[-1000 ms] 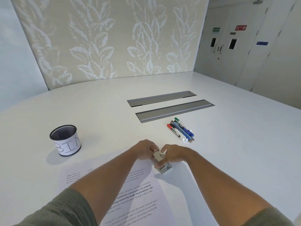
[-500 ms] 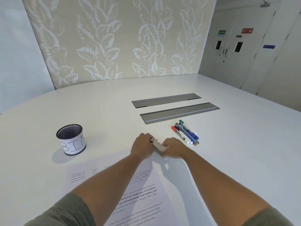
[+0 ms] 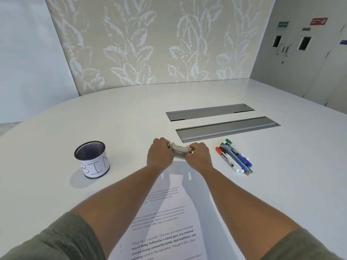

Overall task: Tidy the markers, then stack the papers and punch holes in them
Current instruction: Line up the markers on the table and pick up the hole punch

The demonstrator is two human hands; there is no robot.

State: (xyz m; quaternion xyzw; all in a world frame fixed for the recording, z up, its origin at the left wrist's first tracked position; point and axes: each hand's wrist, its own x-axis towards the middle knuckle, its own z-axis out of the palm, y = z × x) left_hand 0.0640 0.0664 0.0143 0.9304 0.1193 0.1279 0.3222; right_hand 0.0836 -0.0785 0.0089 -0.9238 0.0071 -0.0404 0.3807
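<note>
A beige hole punch (image 3: 179,149) sits at the far edge of the printed papers (image 3: 165,222), which lie on the white table between my forearms. My left hand (image 3: 159,156) grips the punch's left end and my right hand (image 3: 199,156) grips its right end, fingers curled round it. Several markers (image 3: 234,156) lie side by side to the right of my right hand, with red, black, blue and green caps. The punch's base is hidden behind my hands.
A black mesh cup labelled BIN (image 3: 92,159) stands to the left of my hands. Two grey cable trays (image 3: 225,128) are set into the table (image 3: 281,184) beyond the markers. A leaf-patterned wall and grey doors stand behind.
Both hands have carried the punch away from me, from over the paper to its far edge. The punch has turned from tilted upright to lying level across the paper's edge.
</note>
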